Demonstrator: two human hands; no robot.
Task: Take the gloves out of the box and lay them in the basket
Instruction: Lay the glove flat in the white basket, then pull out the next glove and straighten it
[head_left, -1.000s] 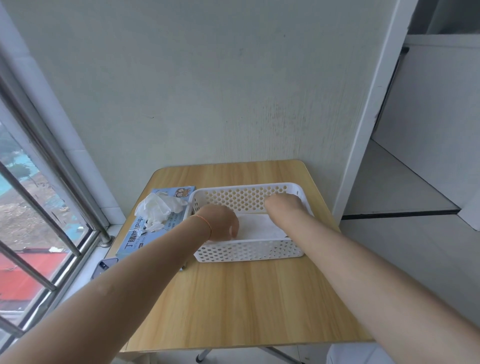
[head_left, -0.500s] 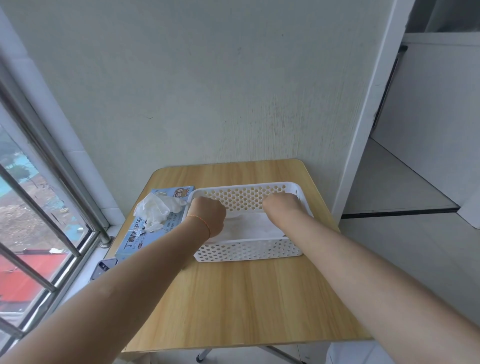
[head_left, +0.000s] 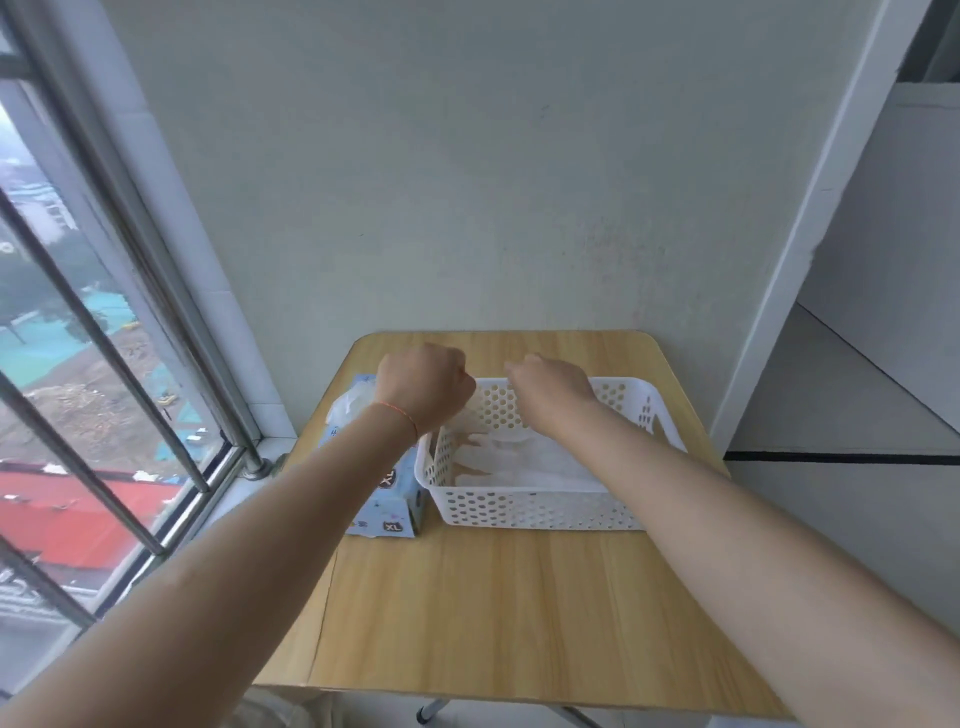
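A white perforated basket (head_left: 540, 506) stands on the wooden table (head_left: 519, 613), with white translucent gloves (head_left: 519, 460) lying flat inside it. Touching the basket's left side is a light blue glove box (head_left: 387, 501) marked XL, with a bunch of gloves (head_left: 347, 408) sticking out of its top. My left hand (head_left: 423, 392) hovers as a curled fist over the gap between box and basket, with nothing visible in it. My right hand (head_left: 550, 395) hangs above the basket's back wall, fingers loosely bent and empty.
The table stands against a pale wall (head_left: 467, 182). A barred window (head_left: 93, 364) with a sill runs close along the left. To the right are a white door frame (head_left: 810, 234) and open floor. The table's near half is bare wood.
Both hands have risen out of the basket, leaving the glove lying flat in it. My left hand has moved left toward the box. The camera has turned left.
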